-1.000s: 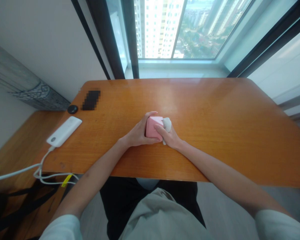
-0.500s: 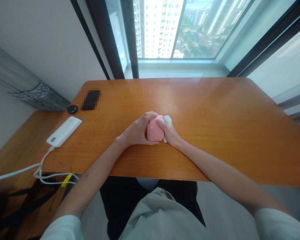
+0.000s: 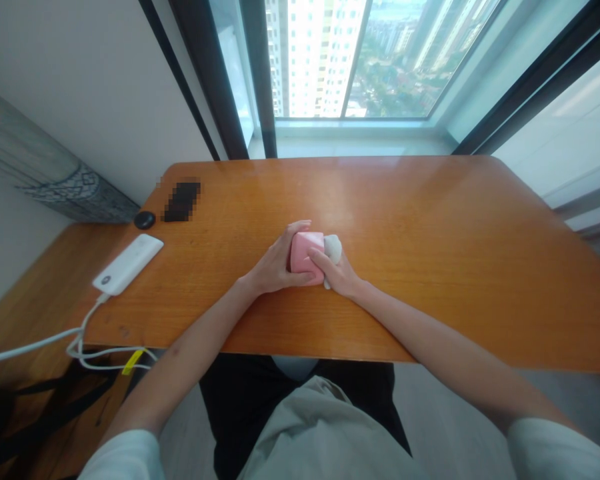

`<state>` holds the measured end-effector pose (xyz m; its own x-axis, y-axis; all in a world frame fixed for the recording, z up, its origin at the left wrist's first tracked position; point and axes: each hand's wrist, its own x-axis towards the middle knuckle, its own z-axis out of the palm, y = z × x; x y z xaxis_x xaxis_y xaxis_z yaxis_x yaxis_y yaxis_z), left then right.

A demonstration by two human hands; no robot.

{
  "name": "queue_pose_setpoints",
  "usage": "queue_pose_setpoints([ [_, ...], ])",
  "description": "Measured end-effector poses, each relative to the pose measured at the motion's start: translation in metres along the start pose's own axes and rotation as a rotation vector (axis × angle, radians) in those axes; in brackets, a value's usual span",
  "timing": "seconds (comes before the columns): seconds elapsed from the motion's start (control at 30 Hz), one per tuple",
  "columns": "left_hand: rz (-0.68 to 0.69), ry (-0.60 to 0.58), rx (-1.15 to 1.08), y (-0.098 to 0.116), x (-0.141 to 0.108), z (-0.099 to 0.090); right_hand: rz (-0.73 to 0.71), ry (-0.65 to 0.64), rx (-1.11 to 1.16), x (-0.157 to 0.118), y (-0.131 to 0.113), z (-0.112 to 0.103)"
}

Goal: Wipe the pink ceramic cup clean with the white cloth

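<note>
A pink box-like object (image 3: 303,245) with a white rounded part (image 3: 333,248) on its right side is held between both hands over the middle of the wooden table. My left hand (image 3: 281,261) wraps round its left side, with the thumb along the near edge and the fingers at the far edge. From the right, my right hand (image 3: 336,270) grips it, the thumb lying across the pink front. The fingers of my right hand are hidden behind the object.
On the wooden table (image 3: 455,267), a white power bank (image 3: 129,264) with a white cable (image 3: 83,340) lies at the left. Beyond it are a round black item (image 3: 145,220) and a dark, pixelated flat item (image 3: 181,201). A window stands behind the table.
The pink object has turned slightly and shifted a little left. My left hand has closed more round it, its thumb now resting on the near face.
</note>
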<state>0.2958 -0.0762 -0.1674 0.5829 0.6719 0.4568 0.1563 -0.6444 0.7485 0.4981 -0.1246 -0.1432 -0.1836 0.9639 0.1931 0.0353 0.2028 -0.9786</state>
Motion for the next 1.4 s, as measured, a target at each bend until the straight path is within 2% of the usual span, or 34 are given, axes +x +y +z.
queue_pose_setpoints([
  [0.1, 0.155, -0.047, 0.130, -0.001, 0.001, -0.006, -0.003, 0.043, 0.021, 0.002, 0.002, 0.000],
  [0.17, 0.206, -0.093, 0.241, -0.001, 0.002, -0.009, 0.018, 0.040, 0.047, 0.003, 0.004, 0.000],
  [0.3, 0.198, -0.107, 0.373, 0.001, 0.003, -0.011, 0.059, 0.047, 0.063, 0.003, 0.009, 0.000],
  [0.43, 0.188, -0.051, 0.321, 0.009, 0.003, -0.008, 0.039, 0.072, 0.060, 0.003, 0.012, 0.000],
  [0.5, 0.116, -0.033, 0.242, 0.013, 0.003, -0.006, 0.022, 0.080, 0.041, 0.003, 0.011, -0.001],
  [0.63, -0.163, -0.065, 0.028, 0.012, 0.003, -0.002, -0.013, -0.002, 0.013, 0.002, 0.008, -0.001],
  [0.73, -0.210, -0.074, -0.009, 0.008, 0.002, 0.001, -0.021, -0.041, 0.015, 0.001, 0.004, -0.001],
  [0.87, -0.142, -0.049, -0.019, 0.002, -0.001, 0.003, -0.031, -0.029, -0.019, 0.001, 0.004, -0.001],
  [0.97, 0.049, -0.056, 0.013, -0.001, 0.000, -0.001, -0.029, 0.020, -0.019, 0.001, 0.004, -0.002],
  [1.07, 0.193, -0.091, 0.194, -0.001, 0.002, -0.007, 0.005, 0.028, 0.015, 0.002, 0.001, -0.001],
  [1.23, 0.158, -0.107, 0.356, 0.008, 0.004, -0.011, 0.033, 0.036, 0.036, 0.003, -0.001, 0.001],
  [1.33, 0.141, -0.060, 0.309, 0.015, 0.004, -0.008, 0.014, 0.052, 0.054, 0.003, 0.001, 0.001],
  [1.4, 0.056, -0.031, 0.219, 0.017, 0.004, -0.005, 0.006, 0.043, 0.060, 0.002, 0.003, 0.000],
])
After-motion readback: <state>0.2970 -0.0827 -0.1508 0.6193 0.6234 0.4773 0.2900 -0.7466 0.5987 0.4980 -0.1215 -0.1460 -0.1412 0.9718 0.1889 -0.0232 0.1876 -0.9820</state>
